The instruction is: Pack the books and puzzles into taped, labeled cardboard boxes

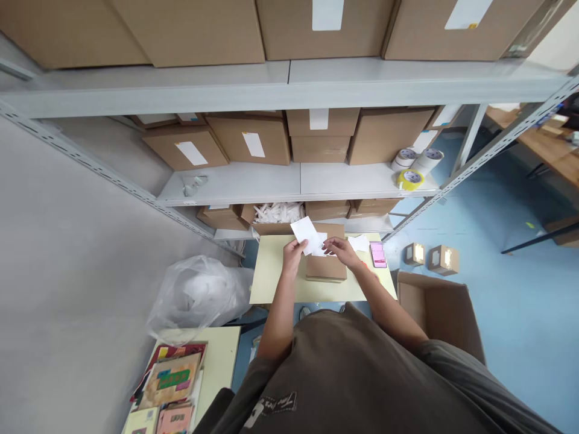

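My left hand [294, 255] pinches a white paper sheet [305, 232] by its lower edge, above a brown cardboard box [326, 267]. A second white paper [320, 246] shows just behind that sheet; whether it lies on the box or is held up is unclear. Beside its right edge is my right hand [340, 249], fingers curled together; what they hold, if anything, is too small to make out. The box lies on a pale yellow table [271, 271]. To the right of it on the table are more white papers [359, 243] and a pink-screened phone [378, 254].
A grey metal shelf [289, 96] with cardboard boxes rises ahead. Tape rolls [411, 179] sit on its right end. An open carton [434, 301] stands right of the table, with small boxes [443, 260] on the floor. At left are a plastic bag [199, 295] and booklets [172, 380].
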The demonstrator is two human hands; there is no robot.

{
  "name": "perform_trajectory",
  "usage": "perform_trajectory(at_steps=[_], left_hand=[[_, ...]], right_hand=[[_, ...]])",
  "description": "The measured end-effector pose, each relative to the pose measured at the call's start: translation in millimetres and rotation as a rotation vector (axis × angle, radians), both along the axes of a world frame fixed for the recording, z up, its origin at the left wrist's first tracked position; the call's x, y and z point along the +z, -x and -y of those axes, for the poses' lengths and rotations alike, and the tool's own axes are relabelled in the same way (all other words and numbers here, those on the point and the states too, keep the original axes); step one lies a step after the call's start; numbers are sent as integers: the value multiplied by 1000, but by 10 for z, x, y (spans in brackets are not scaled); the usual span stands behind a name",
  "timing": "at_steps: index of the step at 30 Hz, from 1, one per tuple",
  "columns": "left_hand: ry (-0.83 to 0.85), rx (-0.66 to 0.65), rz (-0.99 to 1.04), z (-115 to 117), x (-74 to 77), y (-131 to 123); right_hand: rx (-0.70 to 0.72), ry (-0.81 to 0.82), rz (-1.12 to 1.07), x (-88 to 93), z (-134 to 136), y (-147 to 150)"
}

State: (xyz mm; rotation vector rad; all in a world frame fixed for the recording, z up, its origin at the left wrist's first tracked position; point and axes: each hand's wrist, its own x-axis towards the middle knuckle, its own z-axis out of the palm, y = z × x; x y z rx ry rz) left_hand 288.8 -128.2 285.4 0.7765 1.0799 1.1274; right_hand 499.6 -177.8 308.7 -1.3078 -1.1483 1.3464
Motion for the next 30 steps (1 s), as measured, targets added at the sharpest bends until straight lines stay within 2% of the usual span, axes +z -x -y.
perform_trajectory(at_steps=[5,10,21,26,28,30], left_hand=[[-42,-62,36,-44,100,-14],[-44,-115,48,-25,139,-113],[-59,-96,24,36,244,-245],[-35,-89,7,50,244,-340],[-37,-28,-75,61,261,-378],[-89,94,-202,92,312,-421]], right_hand=[[-73,14,-25,-2,165,49],[-117,-17,-33,-20,189,70],[-107,-25,-61,42,228,-76],[-87,-32,-57,72,223,-151],[-81,-52,-64,89,222,-186],[-81,-88,-75,113,221,-225]])
